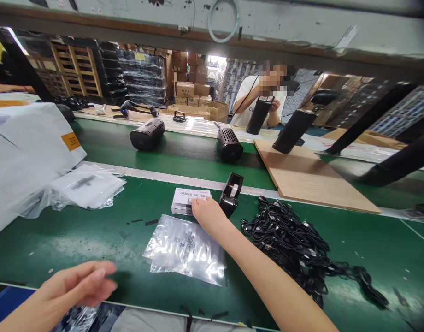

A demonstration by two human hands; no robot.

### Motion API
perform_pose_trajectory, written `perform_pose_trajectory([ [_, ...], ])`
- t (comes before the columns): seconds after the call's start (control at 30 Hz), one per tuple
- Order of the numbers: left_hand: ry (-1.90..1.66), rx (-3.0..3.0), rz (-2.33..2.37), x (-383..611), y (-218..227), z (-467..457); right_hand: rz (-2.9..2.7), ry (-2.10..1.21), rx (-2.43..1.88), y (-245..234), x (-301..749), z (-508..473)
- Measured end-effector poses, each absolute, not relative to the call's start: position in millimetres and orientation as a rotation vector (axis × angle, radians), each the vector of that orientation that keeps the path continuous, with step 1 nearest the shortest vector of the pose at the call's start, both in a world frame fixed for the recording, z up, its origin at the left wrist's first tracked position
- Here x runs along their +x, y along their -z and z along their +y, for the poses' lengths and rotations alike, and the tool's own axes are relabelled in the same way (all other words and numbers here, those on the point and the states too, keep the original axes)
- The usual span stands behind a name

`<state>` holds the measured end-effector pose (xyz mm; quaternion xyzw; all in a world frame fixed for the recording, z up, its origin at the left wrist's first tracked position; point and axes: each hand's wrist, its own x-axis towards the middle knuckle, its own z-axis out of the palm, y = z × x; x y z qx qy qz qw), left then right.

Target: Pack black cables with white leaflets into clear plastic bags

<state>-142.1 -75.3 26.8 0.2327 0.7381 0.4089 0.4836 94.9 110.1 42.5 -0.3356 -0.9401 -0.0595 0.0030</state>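
Observation:
My right hand point(208, 213) reaches across the green work surface to a stack of white printed booklets point(184, 194) marked "THUNDERTRAIL PRO". Its fingers are pressed together on the right end of the top booklet. Just beyond that hand stands a black tape dispenser point(230, 196). Nearer to me lie several clear plastic bags point(186, 251), flat and overlapping, partly under my right wrist. My left hand point(82, 283) hovers over the near left edge, slightly blurred, thumb and fingers apart, holding nothing. Right of my right forearm is a tangled heap of black cables point(288, 235).
White sacking point(28, 152) and more clear bags point(87, 186) lie at left. Two dark cylindrical speakers point(148, 134) point(230, 144) rest on the far green belt. A wooden board point(312, 177) lies at right. A co-worker point(246, 99) handles a black speaker opposite. An overhead beam point(136, 25) crosses above.

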Motion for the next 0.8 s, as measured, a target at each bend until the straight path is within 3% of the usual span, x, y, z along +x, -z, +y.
perform_pose_trajectory([
  [0.1, -0.998, 0.491, 1.401, -109, -44, -43, -2.932, 0.172, -0.903, -44, 103, 82],
  [0.2, -0.992, 0.433, 1.32, -74, -47, -24, -2.771, -0.029, -0.656, -40, 119, 43],
  [0.37, -0.864, 0.73, 1.231, -35, -38, -16, -1.817, -1.024, -1.336, -35, 167, 11],
  [0.47, -0.811, 0.865, 1.21, -18, -39, -6, -1.287, -1.61, -1.37, -33, 197, 11],
  [0.6, -0.748, 1.32, 1.543, 9, -31, 9, -0.994, -1.471, -1.462, -34, 225, 10],
  [0.8, -0.335, 1.945, 1.86, 38, -9, 12, -0.884, -1.302, -1.577, -36, 239, -3],
])
